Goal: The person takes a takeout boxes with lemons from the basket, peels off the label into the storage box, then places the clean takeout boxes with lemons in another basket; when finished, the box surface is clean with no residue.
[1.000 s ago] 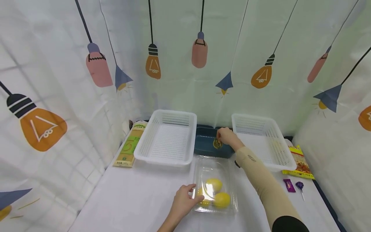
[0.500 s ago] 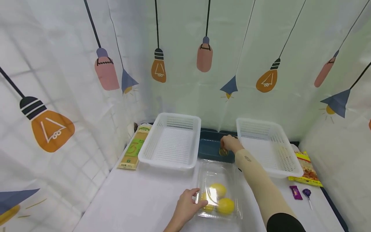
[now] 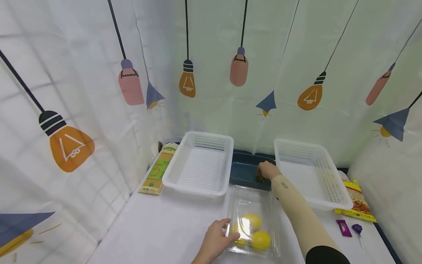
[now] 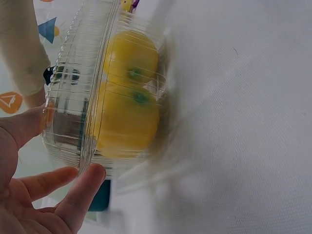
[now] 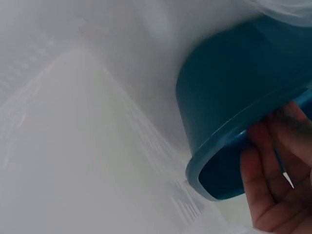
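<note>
Clear box point(image 3: 250, 201) sits before the teal tray point(image 3: 242, 172); our left hand point(image 3: 215, 238) lightly pinches the box's edge, our right hand point(image 3: 268, 170), inside the tray, curls round a slim white-tipped item point(image 5: 288, 180). We should brace gently.

Yellow fruit point(image 3: 261, 241) lies in a clear box point(image 3: 248, 206), a small, apparently brownish item point(image 3: 260, 179) beyond.

I see the right hand point(image 3: 269, 171) nearer the front edge of the teal tray point(image 3: 243, 169) than a second ago. The gold-patterned disc point(image 3: 260, 179) at its fingertips shifts with it, its bright round face now reduced to a small dark patch. My head view has swung left and slightly up.
</note>
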The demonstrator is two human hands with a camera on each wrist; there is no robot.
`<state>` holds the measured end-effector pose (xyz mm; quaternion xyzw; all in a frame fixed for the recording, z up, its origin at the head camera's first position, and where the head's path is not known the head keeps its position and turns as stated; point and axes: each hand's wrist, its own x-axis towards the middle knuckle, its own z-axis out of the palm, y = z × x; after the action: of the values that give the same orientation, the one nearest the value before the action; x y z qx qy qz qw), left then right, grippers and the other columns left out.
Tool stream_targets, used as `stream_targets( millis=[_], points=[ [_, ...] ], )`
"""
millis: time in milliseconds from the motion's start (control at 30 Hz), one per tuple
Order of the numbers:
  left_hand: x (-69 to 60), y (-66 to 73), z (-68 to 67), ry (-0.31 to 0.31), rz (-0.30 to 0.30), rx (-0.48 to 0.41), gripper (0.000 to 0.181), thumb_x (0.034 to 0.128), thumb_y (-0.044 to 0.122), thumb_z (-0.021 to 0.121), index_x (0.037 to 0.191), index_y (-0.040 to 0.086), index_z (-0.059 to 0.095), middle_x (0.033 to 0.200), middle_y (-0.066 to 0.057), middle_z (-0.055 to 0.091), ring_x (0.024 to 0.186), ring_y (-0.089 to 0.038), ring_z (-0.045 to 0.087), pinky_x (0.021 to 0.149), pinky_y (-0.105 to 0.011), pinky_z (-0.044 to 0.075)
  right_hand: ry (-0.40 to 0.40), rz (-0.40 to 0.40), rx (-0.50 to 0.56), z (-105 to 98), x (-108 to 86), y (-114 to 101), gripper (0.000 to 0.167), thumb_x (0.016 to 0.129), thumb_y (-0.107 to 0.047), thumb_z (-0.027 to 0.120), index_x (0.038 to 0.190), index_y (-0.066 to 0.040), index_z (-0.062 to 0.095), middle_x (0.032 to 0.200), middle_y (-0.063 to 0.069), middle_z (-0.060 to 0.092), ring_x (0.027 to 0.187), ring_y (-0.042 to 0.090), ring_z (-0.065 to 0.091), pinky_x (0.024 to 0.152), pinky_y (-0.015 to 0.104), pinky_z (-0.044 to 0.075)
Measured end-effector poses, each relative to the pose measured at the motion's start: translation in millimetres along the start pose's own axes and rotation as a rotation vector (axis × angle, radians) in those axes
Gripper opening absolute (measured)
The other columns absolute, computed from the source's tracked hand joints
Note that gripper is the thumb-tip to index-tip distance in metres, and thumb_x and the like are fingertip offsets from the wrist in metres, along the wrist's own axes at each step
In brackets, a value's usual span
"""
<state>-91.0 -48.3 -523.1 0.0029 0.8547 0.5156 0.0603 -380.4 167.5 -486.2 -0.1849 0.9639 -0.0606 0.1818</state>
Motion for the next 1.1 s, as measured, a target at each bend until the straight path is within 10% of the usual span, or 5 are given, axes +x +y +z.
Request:
stream_targets(
  millis=[567,1100],
  points=[
    [1.5,1.4,-1.4,0.005,-0.025,0.019,0.065,0.0828,0.043,0.076,0.129,0.0,0.062,0.11,-0.016,0.069,0.082,-0.015,0.064,0.063,-0.03,0.053,0.01,-0.088,-0.113,-35,-42.1,-36,0.038,0.095,-0.023,0.066,0.127,-0.002,0.064,0.129,0.018,0.066,0.115,0.035,0.066,0.093,0.047,0.056],
    [5.8,-1.7,1.4,0.003,-0.055,0.001,0.067,0.0811,0.043,0.078,0.129,-0.001,0.061,0.11,-0.02,0.071,0.084,-0.024,0.072,0.065,-0.035,0.058,0.17,-0.039,0.038,-26,-142.2,-56,0.042,0.097,-0.042,0.06,0.12,-0.007,0.068,0.091,0.006,0.073,0.071,0.017,0.063,0.061,0.035,0.051]
  ],
)
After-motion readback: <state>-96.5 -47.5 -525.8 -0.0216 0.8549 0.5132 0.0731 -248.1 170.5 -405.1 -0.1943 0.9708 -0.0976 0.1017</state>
